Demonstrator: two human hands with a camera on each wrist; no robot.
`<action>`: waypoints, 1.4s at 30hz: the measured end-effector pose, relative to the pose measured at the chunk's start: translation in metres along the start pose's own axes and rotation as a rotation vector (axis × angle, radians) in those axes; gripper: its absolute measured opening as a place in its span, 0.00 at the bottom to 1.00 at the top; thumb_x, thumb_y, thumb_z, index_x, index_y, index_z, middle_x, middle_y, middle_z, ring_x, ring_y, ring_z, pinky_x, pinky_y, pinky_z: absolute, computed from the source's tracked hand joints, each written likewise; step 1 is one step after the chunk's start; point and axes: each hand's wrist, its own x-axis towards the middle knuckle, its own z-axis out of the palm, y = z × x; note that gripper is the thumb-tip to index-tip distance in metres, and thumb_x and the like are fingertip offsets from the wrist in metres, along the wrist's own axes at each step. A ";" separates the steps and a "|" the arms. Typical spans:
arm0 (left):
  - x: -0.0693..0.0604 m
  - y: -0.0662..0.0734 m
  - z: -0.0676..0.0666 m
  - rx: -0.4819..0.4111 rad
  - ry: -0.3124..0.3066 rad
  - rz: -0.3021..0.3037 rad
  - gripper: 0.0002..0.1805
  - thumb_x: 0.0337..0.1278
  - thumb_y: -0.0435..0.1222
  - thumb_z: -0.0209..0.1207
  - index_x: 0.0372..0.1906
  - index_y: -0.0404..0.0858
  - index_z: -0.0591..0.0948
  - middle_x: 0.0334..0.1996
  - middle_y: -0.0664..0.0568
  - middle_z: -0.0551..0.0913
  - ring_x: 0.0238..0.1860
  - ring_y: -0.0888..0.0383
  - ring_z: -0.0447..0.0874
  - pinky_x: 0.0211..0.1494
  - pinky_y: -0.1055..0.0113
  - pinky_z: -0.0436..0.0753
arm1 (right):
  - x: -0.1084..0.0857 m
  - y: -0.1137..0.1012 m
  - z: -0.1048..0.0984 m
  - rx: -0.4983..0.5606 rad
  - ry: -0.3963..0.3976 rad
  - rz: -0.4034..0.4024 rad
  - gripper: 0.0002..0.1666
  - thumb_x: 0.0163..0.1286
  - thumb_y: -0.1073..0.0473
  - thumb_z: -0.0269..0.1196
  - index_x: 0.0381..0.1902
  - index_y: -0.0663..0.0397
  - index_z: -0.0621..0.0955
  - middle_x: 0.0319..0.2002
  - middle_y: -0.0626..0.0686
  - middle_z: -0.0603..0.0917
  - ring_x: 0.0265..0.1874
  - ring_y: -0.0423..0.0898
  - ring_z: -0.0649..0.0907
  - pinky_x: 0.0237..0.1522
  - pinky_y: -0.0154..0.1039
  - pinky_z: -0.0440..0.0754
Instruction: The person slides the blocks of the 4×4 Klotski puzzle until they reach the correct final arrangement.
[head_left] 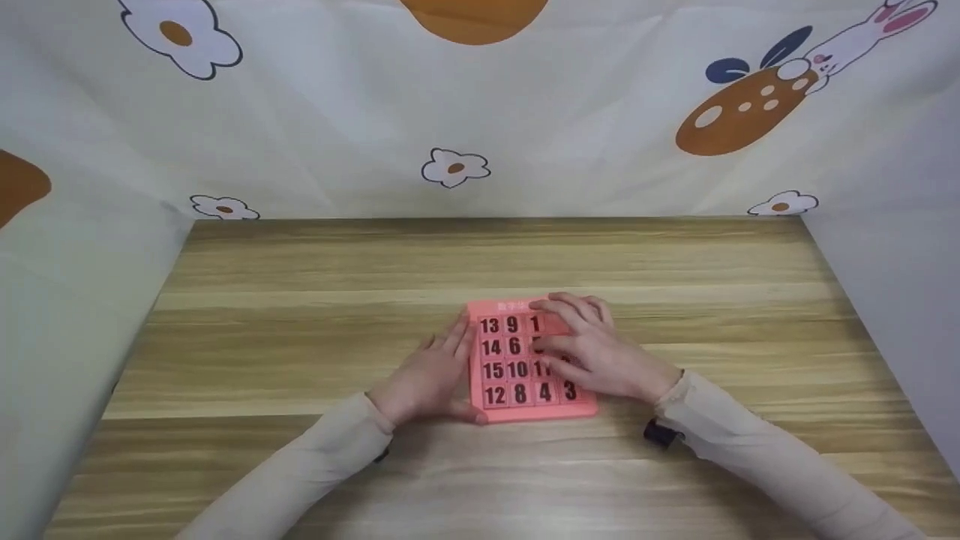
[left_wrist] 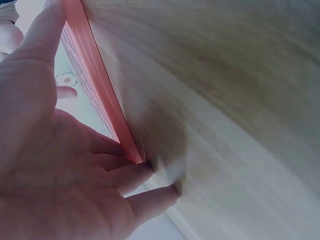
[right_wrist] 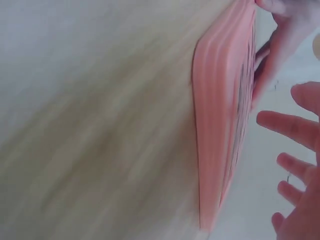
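Note:
A pink sliding number puzzle (head_left: 536, 415) lies flat on the wooden table, its tiles bearing black numbers. My left hand (head_left: 431, 375) holds the frame along its left side, thumb at the near left corner and fingers toward the far end. In the left wrist view, those fingers (left_wrist: 135, 177) meet the pink edge and the tabletop. Above the right-hand columns is my right hand (head_left: 600, 352), fingers spread, hiding several tiles. The right wrist view shows its fingers (right_wrist: 287, 127) apart, gripping nothing. A bare pink slot shows right of the 1 tile (head_left: 535, 324).
The wood-grain table (head_left: 300, 352) extends around the puzzle. A pale cloth wall (head_left: 337, 97) with flowers and a rabbit print stands along the back edge, and plain pale panels rise at both sides. Dark bands show at both wrists.

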 end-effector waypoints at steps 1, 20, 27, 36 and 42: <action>0.000 0.000 0.000 -0.012 0.006 0.003 0.72 0.36 0.66 0.66 0.75 0.28 0.41 0.75 0.37 0.32 0.75 0.44 0.34 0.72 0.44 0.50 | -0.003 0.003 -0.002 -0.009 0.025 0.010 0.13 0.67 0.51 0.61 0.43 0.47 0.87 0.69 0.56 0.65 0.68 0.60 0.60 0.63 0.64 0.53; -0.001 0.001 -0.004 -0.031 -0.013 -0.013 0.73 0.35 0.66 0.67 0.75 0.29 0.40 0.74 0.37 0.31 0.75 0.44 0.33 0.72 0.43 0.50 | -0.025 0.020 -0.006 -0.101 -0.006 0.228 0.20 0.71 0.48 0.58 0.57 0.45 0.82 0.73 0.56 0.59 0.68 0.64 0.58 0.61 0.68 0.54; 0.000 0.001 -0.002 -0.023 -0.015 -0.008 0.72 0.36 0.67 0.66 0.75 0.28 0.40 0.74 0.37 0.31 0.75 0.44 0.33 0.72 0.44 0.50 | -0.028 0.020 -0.004 -0.169 -0.129 0.292 0.31 0.73 0.45 0.54 0.71 0.42 0.68 0.75 0.57 0.52 0.70 0.66 0.54 0.62 0.72 0.53; 0.000 0.001 -0.001 -0.036 -0.003 0.004 0.72 0.37 0.66 0.66 0.75 0.28 0.41 0.75 0.36 0.32 0.75 0.43 0.33 0.72 0.44 0.49 | -0.032 0.022 -0.007 0.028 -0.038 0.005 0.19 0.67 0.51 0.62 0.55 0.42 0.83 0.73 0.55 0.59 0.68 0.65 0.57 0.61 0.72 0.53; 0.001 0.001 -0.001 -0.015 -0.009 -0.001 0.72 0.36 0.66 0.67 0.75 0.28 0.41 0.75 0.36 0.32 0.74 0.43 0.34 0.72 0.43 0.49 | -0.036 0.023 -0.009 -0.014 -0.040 0.025 0.15 0.68 0.49 0.60 0.49 0.41 0.86 0.72 0.52 0.62 0.68 0.64 0.58 0.61 0.70 0.54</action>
